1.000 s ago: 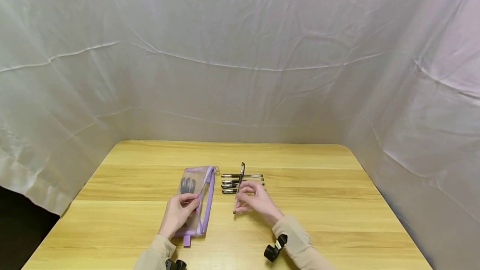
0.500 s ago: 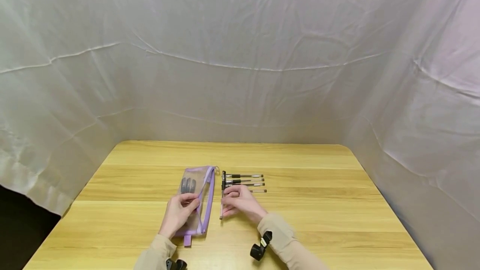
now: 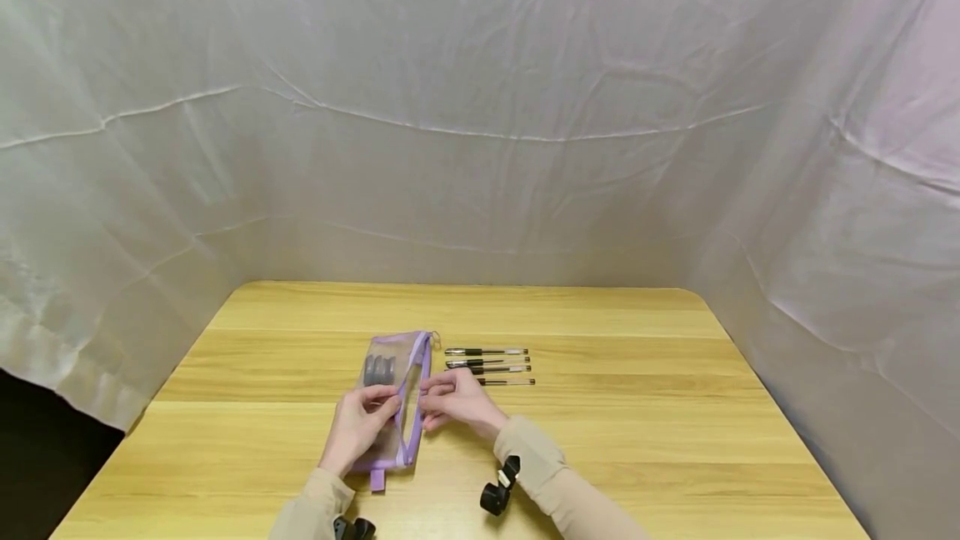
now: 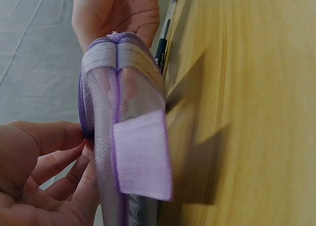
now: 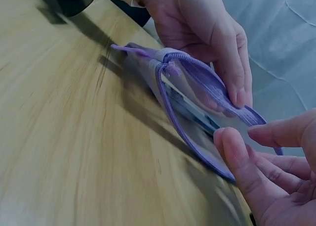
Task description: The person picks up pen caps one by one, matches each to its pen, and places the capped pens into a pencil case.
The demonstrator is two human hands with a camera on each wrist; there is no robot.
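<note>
A purple-edged mesh zip pouch [image 3: 381, 432] lies on the table with its mouth gaping to the right. My left hand [image 3: 360, 422] pinches the near-left lip of that mouth between thumb and fingers. At the opposite lip is my right hand [image 3: 459, 398], fingertips right at the opening. In the right wrist view its thumb and index finger stand apart, and a slim pen [image 5: 190, 110] lies inside the pouch just beyond them. Rounded dark grey shapes [image 3: 379, 369] show through the mesh at the far end. A purple fabric tab [image 4: 143, 154] sticks out at the near end.
Several black gel pens [image 3: 487, 361] with clear barrels lie in a row right of the pouch, the nearest partly hidden by my right hand. A small ring [image 3: 437, 338] hangs at the pouch's far corner. Pale curtains [image 3: 480, 190] surround the wooden table [image 3: 637, 407].
My right hand has carried a pen leftward from above the row to the pouch mouth; the pen now lies within the pouch, its fingers parted. My left hand has stayed on the lip.
</note>
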